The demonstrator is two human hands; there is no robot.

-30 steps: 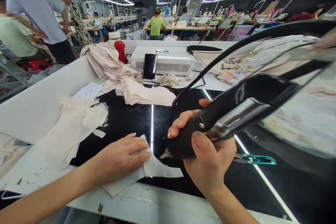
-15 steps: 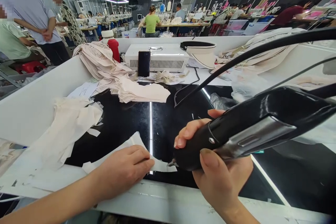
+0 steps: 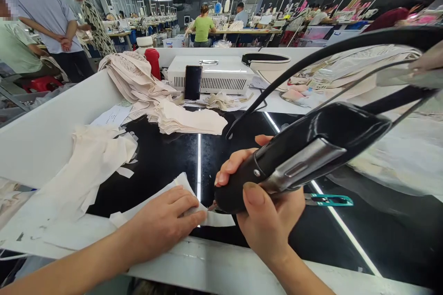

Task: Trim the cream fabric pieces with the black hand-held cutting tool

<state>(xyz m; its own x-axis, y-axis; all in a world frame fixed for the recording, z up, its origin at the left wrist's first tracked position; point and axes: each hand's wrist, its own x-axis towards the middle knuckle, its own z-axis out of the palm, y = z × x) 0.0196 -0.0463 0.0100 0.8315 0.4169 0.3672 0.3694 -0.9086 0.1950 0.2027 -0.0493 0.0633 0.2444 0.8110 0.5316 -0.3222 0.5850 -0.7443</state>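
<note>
My left hand (image 3: 169, 219) presses a cream fabric piece (image 3: 221, 220) onto the black table top near its front edge, fingers bent and held together. Wrapped around a black corded hand tool (image 3: 304, 147) with a silver lever is my right hand (image 3: 270, 216), its thumb along the near side. The tool's small metal tip (image 3: 212, 206) is at the fabric, just beside my left fingertips; whether it touches cannot be made out. Teal thread snips (image 3: 332, 200) lie on the table to the right of my right hand.
Stacked cream fabric pieces (image 3: 194, 120) lie ahead, with more cut pieces (image 3: 79, 166) at left. A phone (image 3: 193, 83) leans on a white vented box (image 3: 224, 73). The tool's black cable (image 3: 294, 78) arches across the right. People and sewing machines are beyond.
My right hand and the tool have moved left, bringing the tip closer to my left fingers. The snips are now uncovered. My left hand stays almost in place on the fabric.
</note>
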